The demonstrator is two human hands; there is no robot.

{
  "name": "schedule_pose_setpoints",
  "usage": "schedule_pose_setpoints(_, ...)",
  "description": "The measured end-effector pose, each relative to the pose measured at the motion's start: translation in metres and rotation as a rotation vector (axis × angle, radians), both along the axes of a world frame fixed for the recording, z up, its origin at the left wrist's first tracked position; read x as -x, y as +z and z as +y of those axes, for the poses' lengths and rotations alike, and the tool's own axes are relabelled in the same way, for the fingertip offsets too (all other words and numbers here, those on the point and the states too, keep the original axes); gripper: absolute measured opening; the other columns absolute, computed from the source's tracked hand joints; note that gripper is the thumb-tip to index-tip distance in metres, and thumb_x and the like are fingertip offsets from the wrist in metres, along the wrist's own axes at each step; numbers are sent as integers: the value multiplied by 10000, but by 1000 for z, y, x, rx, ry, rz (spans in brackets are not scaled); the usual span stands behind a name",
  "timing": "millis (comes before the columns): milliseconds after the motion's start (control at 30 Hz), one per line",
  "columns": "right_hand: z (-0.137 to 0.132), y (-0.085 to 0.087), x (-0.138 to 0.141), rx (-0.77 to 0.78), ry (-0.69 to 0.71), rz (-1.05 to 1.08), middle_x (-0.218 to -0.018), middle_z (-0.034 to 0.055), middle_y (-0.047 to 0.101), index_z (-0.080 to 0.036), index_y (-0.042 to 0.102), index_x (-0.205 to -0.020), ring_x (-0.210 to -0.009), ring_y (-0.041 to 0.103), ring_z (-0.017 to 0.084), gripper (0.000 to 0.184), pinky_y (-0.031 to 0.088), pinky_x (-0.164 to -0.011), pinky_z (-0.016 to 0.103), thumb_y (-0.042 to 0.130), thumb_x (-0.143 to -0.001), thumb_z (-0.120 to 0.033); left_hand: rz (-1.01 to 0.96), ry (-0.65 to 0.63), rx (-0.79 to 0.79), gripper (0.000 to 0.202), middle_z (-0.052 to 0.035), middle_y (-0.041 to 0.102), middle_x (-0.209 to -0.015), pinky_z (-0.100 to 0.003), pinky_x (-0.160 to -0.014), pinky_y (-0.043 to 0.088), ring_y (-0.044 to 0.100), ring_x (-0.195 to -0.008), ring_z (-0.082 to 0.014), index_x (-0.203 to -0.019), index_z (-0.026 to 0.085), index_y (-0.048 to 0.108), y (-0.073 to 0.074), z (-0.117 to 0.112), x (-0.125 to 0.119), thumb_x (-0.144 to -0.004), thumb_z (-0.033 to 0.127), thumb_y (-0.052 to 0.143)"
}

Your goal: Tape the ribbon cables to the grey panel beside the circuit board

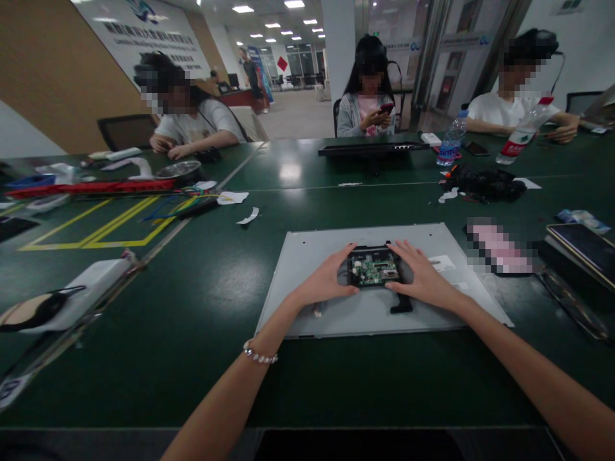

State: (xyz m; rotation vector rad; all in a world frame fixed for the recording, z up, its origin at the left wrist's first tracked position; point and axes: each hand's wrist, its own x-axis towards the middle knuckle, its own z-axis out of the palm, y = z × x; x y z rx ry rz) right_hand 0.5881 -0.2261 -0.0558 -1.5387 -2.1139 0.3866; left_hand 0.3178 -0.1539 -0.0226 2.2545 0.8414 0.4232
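Note:
A green circuit board (375, 269) sits in a black frame between my two hands, over the pale grey panel (307, 256). My left hand (331, 275) grips the frame's left side, thumb at the near edge and fingers at the far edge. On the opposite side, my right hand (420, 275) grips it the same way. A black bracket-like piece (402, 304) sticks out toward me below the right hand; I cannot tell whether it joins the frame. The board's underside is hidden.
A pink phone-like object (500, 246) and a dark phone (586, 246) lie right of the panel. Ahead stand a monitor (375, 149) and water bottles (451, 137). At left are a power strip (81, 291) and yellow tape (96, 224). Several people sit across the table.

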Motion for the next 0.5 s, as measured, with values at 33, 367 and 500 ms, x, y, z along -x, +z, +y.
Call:
schedule_pose_setpoints(33,0,0,0,0,11,-12,-1584,118,261,-273,227,-1525,-1465,117,346,811,156,-1144,623,577,-848,-549,-1,-2,0,992,-141,279,-1553,-547,-1144,262,328,-1387,-348,-1546,238,185,0,0,0,-729,408,720)
schedule_pose_setpoints(367,2,2,-2,42,53,6,-1593,91,245,-287,162,-1540,-1471,80,327,805,156,-1154,603,547,-876,-530,-23,-16,26,973,-139,259,-1561,-521,-1160,248,301,-1404,-343,-1548,235,169,-2,2,3,-748,393,699)
schedule_pose_setpoints(500,4,1,-2,51,48,41,-1587,96,260,-280,163,-1543,-1467,107,323,785,185,-1152,593,542,-887,-485,-36,-10,43,965,-130,253,-1566,-503,-1173,234,296,-1408,-329,-1547,227,172,-3,4,2,-755,382,701)
